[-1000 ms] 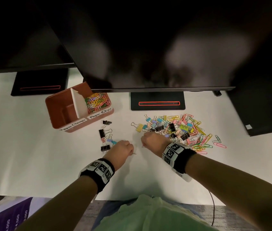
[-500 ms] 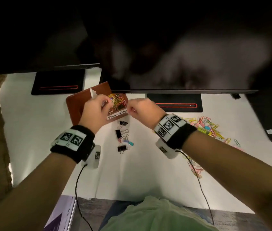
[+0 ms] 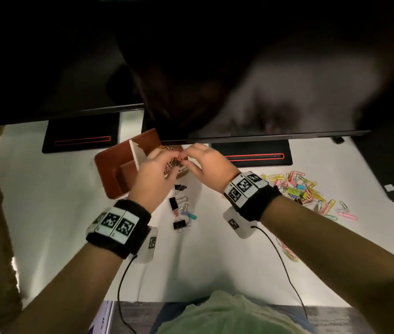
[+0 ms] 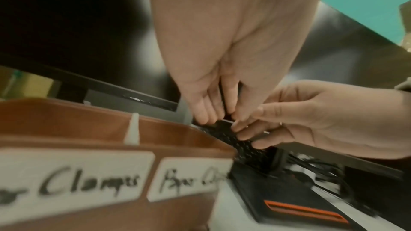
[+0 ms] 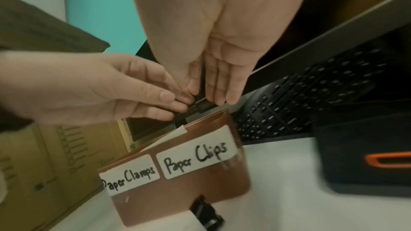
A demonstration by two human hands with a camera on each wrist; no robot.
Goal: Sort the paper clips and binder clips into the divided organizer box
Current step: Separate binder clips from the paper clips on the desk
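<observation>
The brown organizer box stands on the white desk, split by a white divider. Its labels read "Paper Clamps" and "Paper Clips". Colored paper clips lie in the right compartment. My left hand and right hand hover over that compartment with bunched fingertips touching each other. A thin pale sliver shows between the fingertips; what it is stays unclear. Several binder clips lie in front of the box. A mixed pile of clips lies to the right.
Two dark monitors overhang the desk, and their black stand bases sit behind and beside the box. A black keyboard lies to the right of the box. A cardboard box stands on the left. Wrist cables trail toward my body.
Both hands left the desk surface beside the clip pile, moved up and left to the box, and have come together over the paper clip compartment.
</observation>
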